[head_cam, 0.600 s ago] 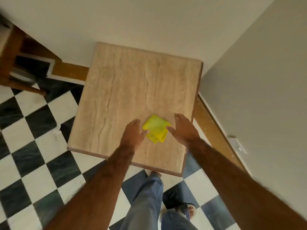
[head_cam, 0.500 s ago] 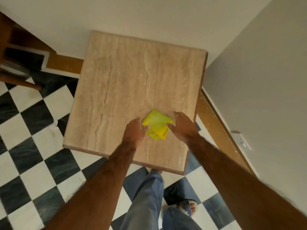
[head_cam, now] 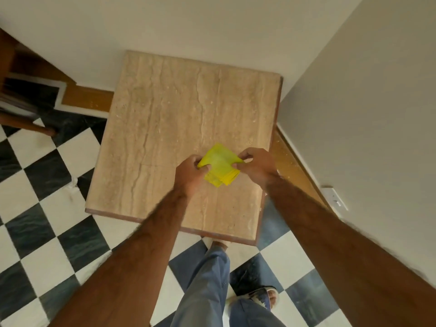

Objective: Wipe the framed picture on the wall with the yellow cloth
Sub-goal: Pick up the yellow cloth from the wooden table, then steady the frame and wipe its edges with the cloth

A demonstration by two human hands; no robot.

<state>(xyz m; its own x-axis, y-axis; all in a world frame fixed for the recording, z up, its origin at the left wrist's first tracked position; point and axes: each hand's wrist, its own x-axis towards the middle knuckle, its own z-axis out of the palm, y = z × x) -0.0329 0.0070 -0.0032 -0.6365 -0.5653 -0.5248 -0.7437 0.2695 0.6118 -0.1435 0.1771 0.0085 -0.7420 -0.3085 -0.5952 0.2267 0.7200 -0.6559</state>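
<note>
Both hands now pinch the folded yellow cloth [head_cam: 220,164], where half a second ago they lay flat beside it: the left hand [head_cam: 191,175] grips its left corner, the right hand [head_cam: 256,164] its right edge, above the marble-topped bench [head_cam: 165,128]. Fingertips hide in the folds. No framed picture shows.

Bare table [head_cam: 165,128] top beyond and left of both hands; walls [head_cam: 368,109] close behind and right.
</note>
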